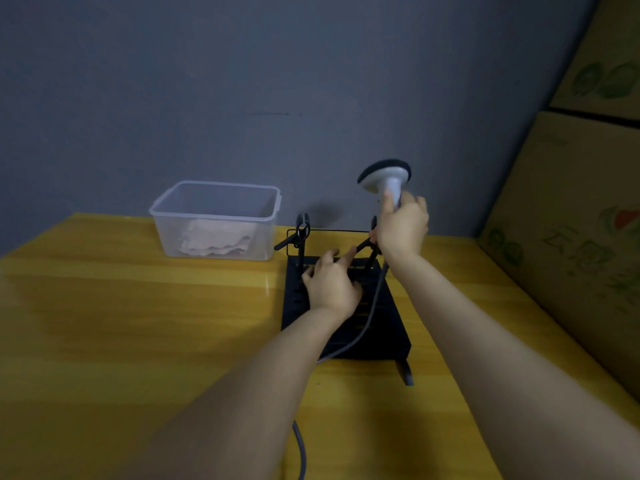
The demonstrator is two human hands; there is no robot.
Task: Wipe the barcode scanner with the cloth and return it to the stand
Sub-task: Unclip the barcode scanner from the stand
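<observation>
My right hand [401, 230] grips the handle of the grey-and-black barcode scanner [384, 176], holding it upright above the back right corner of the black stand [384, 327]. Its grey cable [370, 313] trails down across the stand and off the table's near edge. My left hand [330, 282] rests flat on the stand's slotted base, fingers spread, holding nothing. A pale folded cloth [214, 242] lies inside a clear plastic box [214, 199] to the left of the stand.
The yellow wooden table [138, 323] carries everything. A grey wall stands close behind. Stacked cardboard boxes [571, 237] line the table's right side. Two black forked arms [301, 230] rise at the stand's back.
</observation>
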